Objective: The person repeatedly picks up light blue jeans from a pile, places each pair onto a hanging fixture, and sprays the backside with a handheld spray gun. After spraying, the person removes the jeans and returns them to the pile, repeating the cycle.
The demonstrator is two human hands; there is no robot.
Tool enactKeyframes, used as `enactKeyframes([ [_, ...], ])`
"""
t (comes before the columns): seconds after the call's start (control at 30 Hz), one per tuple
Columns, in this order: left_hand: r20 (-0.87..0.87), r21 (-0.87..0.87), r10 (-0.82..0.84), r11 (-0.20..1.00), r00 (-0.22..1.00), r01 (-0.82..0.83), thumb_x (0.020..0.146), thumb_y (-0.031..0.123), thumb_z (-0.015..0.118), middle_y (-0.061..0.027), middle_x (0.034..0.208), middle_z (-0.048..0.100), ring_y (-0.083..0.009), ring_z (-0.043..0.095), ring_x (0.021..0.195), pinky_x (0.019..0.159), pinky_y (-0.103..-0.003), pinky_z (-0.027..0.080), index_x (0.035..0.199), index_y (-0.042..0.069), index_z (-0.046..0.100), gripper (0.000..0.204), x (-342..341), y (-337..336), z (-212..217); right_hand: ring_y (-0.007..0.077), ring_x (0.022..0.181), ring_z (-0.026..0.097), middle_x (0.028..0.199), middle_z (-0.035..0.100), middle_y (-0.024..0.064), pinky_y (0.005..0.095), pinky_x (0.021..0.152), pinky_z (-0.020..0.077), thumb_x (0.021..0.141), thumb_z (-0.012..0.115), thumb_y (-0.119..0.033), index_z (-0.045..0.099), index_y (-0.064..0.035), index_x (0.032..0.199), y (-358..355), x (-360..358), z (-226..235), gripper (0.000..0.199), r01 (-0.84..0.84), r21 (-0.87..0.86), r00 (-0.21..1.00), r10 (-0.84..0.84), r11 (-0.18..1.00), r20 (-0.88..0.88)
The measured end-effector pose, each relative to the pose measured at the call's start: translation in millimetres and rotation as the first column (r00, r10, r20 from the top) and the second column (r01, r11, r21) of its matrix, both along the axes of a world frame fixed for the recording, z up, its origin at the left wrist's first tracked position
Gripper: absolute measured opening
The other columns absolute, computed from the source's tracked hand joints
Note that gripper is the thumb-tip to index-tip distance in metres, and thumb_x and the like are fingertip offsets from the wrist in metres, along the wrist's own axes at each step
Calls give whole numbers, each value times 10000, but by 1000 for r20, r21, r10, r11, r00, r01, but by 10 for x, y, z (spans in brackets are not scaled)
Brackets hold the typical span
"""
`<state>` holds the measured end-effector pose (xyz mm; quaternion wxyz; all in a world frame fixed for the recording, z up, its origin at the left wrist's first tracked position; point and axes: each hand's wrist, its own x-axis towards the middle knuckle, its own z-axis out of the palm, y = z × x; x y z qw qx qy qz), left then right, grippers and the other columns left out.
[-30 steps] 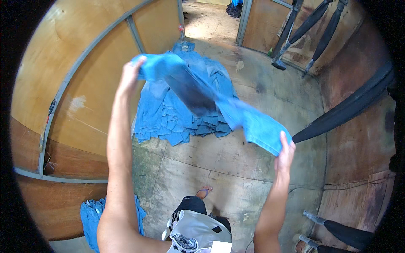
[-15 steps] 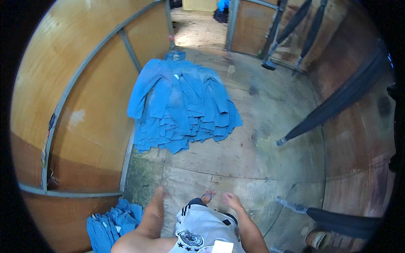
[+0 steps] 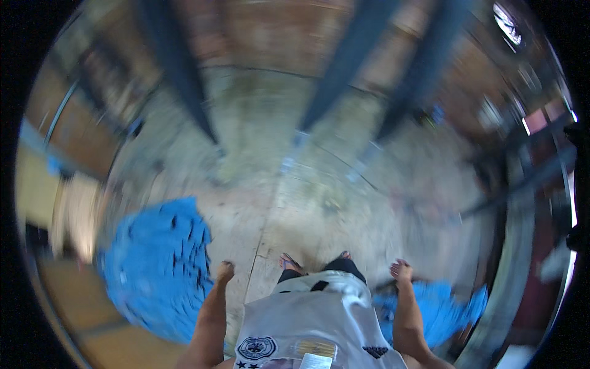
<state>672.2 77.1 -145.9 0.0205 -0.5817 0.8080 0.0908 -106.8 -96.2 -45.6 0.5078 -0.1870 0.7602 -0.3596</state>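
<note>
My left hand [image 3: 225,270] hangs at my side with nothing seen in it, its fingers loosely bent and slightly blurred. It is nearest to a wide pile of blue garments [image 3: 157,264] spread on the floor at the left, apart from it. Empty too, my right hand [image 3: 401,269] hangs loose with its fingers partly apart. Below and beyond it, a second heap of blue garments [image 3: 439,310] lies on the floor at the right; my forearm covers part of it. Neither hand visibly grips any cloth.
Several dark cloth-wrapped poles [image 3: 335,80] slant down toward the worn floor [image 3: 246,184] ahead. A wooden wall [image 3: 270,37] stands behind them. At the far left is a bright doorway [image 3: 77,212]. Much of the surroundings is smeared by motion.
My view has swung to the right, so the large blue pile now lies at my left and the poles stand ahead. Blue garments now show at my right. Both hands stay empty.
</note>
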Motion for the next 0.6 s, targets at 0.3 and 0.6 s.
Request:
enactKeyframes([
  [0.3,41,473,-669,667,742,576,738,332,763,-102,745,716,-300,712,730,658,-456,552,738,112,693,231,-1170,-938,291,220,834,688,946,716,78,388,690,566,918,596,-216,721,-29,1019,3944,844,-399,246,-119,640,992,120,759,42],
  [0.6,-255,861,523,506,813,-56,1008,250,574,-86,951,715,-165,660,767,639,-309,523,1158,64,649,250,-5047,-2287,1217,216,617,662,797,680,107,361,498,526,991,558,-296,641,-41,1045,4061,-1092,-751,273,671,307,695,-717,675,57],
])
